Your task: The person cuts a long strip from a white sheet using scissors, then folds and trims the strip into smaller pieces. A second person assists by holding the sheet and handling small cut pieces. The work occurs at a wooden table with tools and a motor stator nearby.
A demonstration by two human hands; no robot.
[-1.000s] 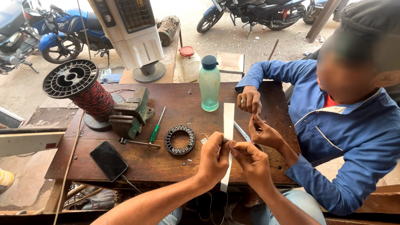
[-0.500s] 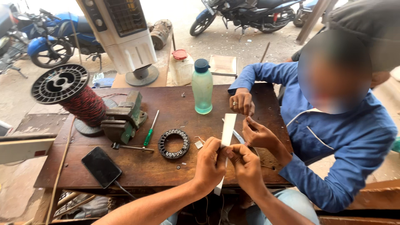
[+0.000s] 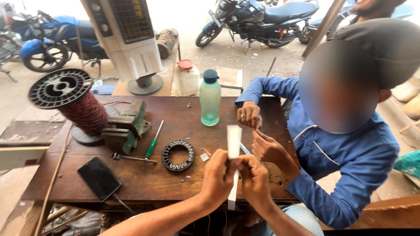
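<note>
White paper strip (image 3: 234,140) upright, seemingly pinched between left hand (image 3: 218,172) and right hand (image 3: 253,177).

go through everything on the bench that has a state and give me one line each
left hand: pinching the white paper strip
right hand: pinching the same strip
white paper strip: held upright
green bottle: upright, cap on
bench vise: nothing clamped
wire spool: upright, wound with red wire
phone: screen dark, cable plugged in
screwdriver: lying flat
stator ring: lying flat
</note>
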